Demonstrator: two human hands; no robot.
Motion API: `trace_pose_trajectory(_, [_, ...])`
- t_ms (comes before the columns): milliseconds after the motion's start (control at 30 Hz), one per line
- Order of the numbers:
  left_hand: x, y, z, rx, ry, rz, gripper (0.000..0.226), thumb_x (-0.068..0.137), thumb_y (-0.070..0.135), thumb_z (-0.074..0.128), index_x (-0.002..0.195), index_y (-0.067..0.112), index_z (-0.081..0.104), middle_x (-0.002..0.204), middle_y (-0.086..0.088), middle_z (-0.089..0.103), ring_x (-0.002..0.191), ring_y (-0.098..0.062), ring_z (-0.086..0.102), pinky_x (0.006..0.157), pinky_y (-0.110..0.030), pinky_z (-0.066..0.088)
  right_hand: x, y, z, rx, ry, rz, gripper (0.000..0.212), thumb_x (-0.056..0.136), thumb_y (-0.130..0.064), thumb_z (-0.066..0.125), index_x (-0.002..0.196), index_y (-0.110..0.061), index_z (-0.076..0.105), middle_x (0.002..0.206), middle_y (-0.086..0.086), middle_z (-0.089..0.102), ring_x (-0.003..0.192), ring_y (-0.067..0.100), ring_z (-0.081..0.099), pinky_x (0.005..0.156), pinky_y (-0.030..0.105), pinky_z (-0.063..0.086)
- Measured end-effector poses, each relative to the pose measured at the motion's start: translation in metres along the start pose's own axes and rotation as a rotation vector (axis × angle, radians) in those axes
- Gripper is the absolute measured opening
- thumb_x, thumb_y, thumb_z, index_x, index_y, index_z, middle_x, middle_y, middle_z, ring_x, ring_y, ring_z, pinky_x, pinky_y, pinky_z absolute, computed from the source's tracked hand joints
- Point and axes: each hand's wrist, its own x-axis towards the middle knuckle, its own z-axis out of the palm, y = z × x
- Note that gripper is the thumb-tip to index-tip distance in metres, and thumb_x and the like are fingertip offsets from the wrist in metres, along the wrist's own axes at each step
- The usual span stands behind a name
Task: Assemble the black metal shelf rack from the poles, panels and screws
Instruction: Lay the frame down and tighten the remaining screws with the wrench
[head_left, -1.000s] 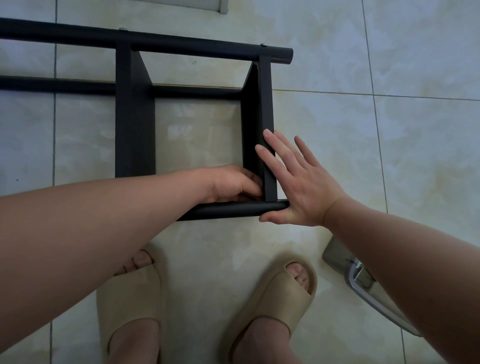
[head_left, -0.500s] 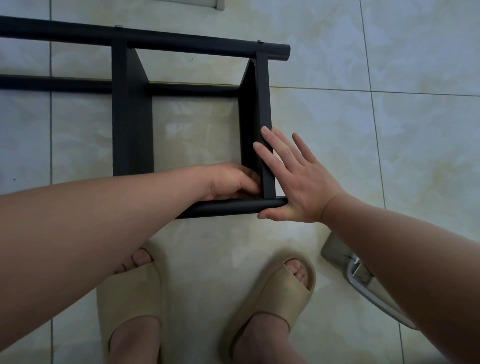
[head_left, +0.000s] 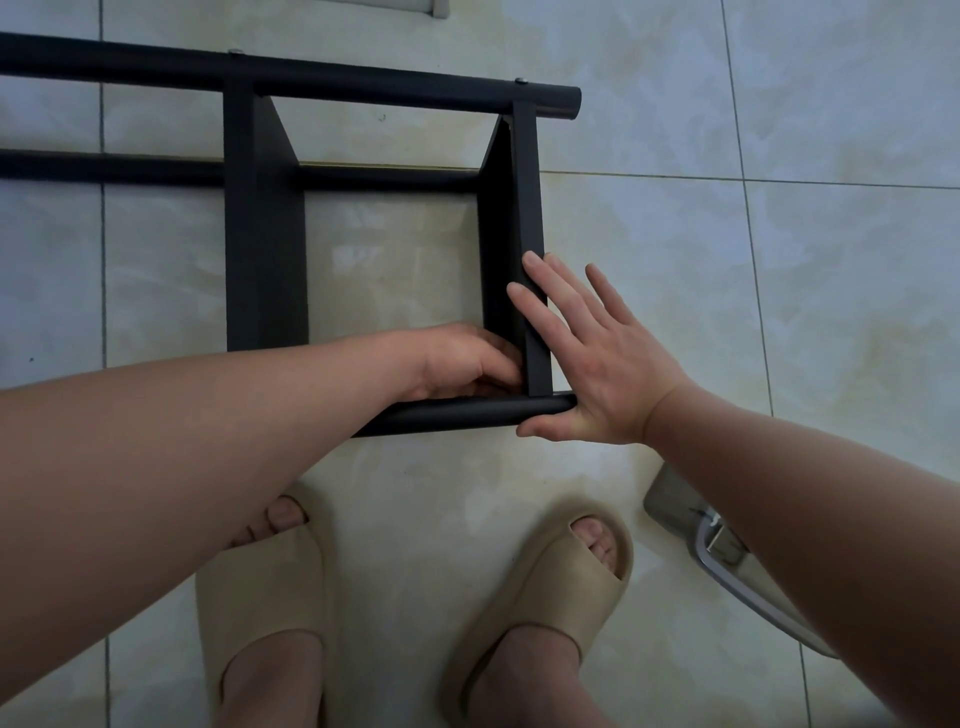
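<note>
The black metal rack lies on its side on the tiled floor. Its far pole (head_left: 363, 78) carries two screw heads (head_left: 521, 80), and two panels, left (head_left: 262, 234) and right (head_left: 524, 182), run toward me to the near pole (head_left: 457, 413). My left hand (head_left: 462, 361) sits inside the corner where the right panel meets the near pole, fingers curled and bunched against the panel; what they pinch is hidden. My right hand (head_left: 597, 364) lies flat with straight fingers pressing the right panel's outer edge, palm against the near pole's end.
A lower pole (head_left: 104, 169) of the rack runs along the floor at the left. My feet in beige slippers (head_left: 265, 597) stand just behind the near pole. A grey object with a metal frame (head_left: 717, 545) lies on the floor at the right, under my right forearm.
Both hands keep their places at the rack's near right corner. Only the view shifts slightly.
</note>
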Motion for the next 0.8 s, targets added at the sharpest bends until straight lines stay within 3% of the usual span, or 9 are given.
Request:
trace_pose_trajectory(100, [-0.0008, 0.0007, 0.0004, -0.038, -0.005, 0.001, 0.039, 0.087, -0.01, 0.054, 0.066, 0.015, 0.076, 0.076, -0.008, 0.072, 0.072, -0.019, 0.071, 0.065, -0.026, 0.056, 0.0, -0.0005, 0.0005, 0.0, -0.004, -0.001, 0.117, 0.078, -0.088, 0.042, 0.159, -0.006, 0.022, 0.167, 0.02, 0.013, 0.156, 0.035, 0.014, 0.123, 0.059, 0.017])
trace_pose_trajectory(200, [-0.0033, 0.0021, 0.0022, 0.038, -0.004, -0.003, 0.018, 0.088, -0.001, 0.058, 0.089, 0.004, 0.075, 0.092, -0.017, 0.073, 0.087, -0.026, 0.071, 0.086, -0.039, 0.056, -0.0002, -0.0004, 0.0, 0.001, -0.001, 0.003, 0.117, 0.078, -0.088, 0.041, 0.159, -0.006, 0.022, 0.167, 0.02, 0.014, 0.155, 0.035, 0.014, 0.124, 0.058, 0.016])
trace_pose_trajectory(267, [-0.0039, 0.0024, 0.0024, 0.072, 0.026, -0.013, 0.019, 0.087, 0.001, 0.061, 0.103, -0.004, 0.071, 0.097, -0.02, 0.072, 0.089, -0.028, 0.07, 0.092, -0.041, 0.054, -0.0004, -0.0005, -0.0002, 0.003, 0.003, 0.001, 0.117, 0.078, -0.088, 0.04, 0.159, -0.005, 0.022, 0.167, 0.02, 0.014, 0.155, 0.035, 0.014, 0.124, 0.058, 0.016])
trace_pose_trajectory(333, [-0.0032, 0.0013, 0.0022, 0.067, 0.032, -0.01, 0.02, 0.088, -0.001, 0.061, 0.105, -0.007, 0.069, 0.092, -0.019, 0.071, 0.083, -0.026, 0.07, 0.088, -0.038, 0.055, -0.0005, -0.0004, 0.0, 0.007, 0.004, -0.001, 0.117, 0.079, -0.088, 0.04, 0.159, -0.005, 0.023, 0.167, 0.02, 0.014, 0.155, 0.035, 0.014, 0.123, 0.059, 0.016])
trace_pose_trajectory(433, [-0.0016, 0.0005, 0.001, 0.055, 0.023, 0.001, 0.012, 0.088, -0.004, 0.059, 0.093, 0.0, 0.069, 0.079, -0.011, 0.07, 0.071, -0.02, 0.07, 0.074, -0.029, 0.057, -0.0003, 0.0001, 0.0002, 0.006, 0.0, -0.001, 0.117, 0.078, -0.088, 0.041, 0.159, -0.005, 0.023, 0.167, 0.02, 0.014, 0.155, 0.036, 0.014, 0.123, 0.059, 0.016])
trace_pose_trajectory(567, [-0.0011, 0.002, 0.0011, 0.036, 0.021, -0.006, 0.019, 0.088, -0.006, 0.058, 0.082, 0.007, 0.069, 0.071, -0.006, 0.069, 0.064, -0.015, 0.068, 0.062, -0.022, 0.055, 0.0001, 0.0003, 0.0009, 0.003, 0.004, -0.003, 0.116, 0.079, -0.088, 0.04, 0.159, -0.005, 0.022, 0.167, 0.02, 0.014, 0.155, 0.036, 0.014, 0.123, 0.059, 0.016])
trace_pose_trajectory(733, [-0.005, 0.0041, 0.0032, -0.015, 0.014, -0.016, 0.035, 0.088, -0.01, 0.053, 0.072, 0.012, 0.075, 0.079, -0.009, 0.072, 0.074, -0.02, 0.07, 0.069, -0.026, 0.058, -0.0005, 0.0005, 0.0004, 0.004, 0.001, -0.003, 0.116, 0.08, -0.088, 0.039, 0.159, -0.005, 0.022, 0.167, 0.02, 0.013, 0.155, 0.036, 0.014, 0.123, 0.06, 0.017])
trace_pose_trajectory(800, [-0.0058, 0.0043, 0.0049, 0.024, 0.018, -0.02, 0.025, 0.089, -0.005, 0.054, 0.087, 0.005, 0.077, 0.091, -0.017, 0.073, 0.086, -0.025, 0.07, 0.082, -0.034, 0.058, -0.0004, 0.0002, 0.0003, 0.007, 0.0, -0.003, 0.117, 0.079, -0.088, 0.039, 0.159, -0.005, 0.023, 0.167, 0.02, 0.013, 0.155, 0.036, 0.014, 0.123, 0.059, 0.017])
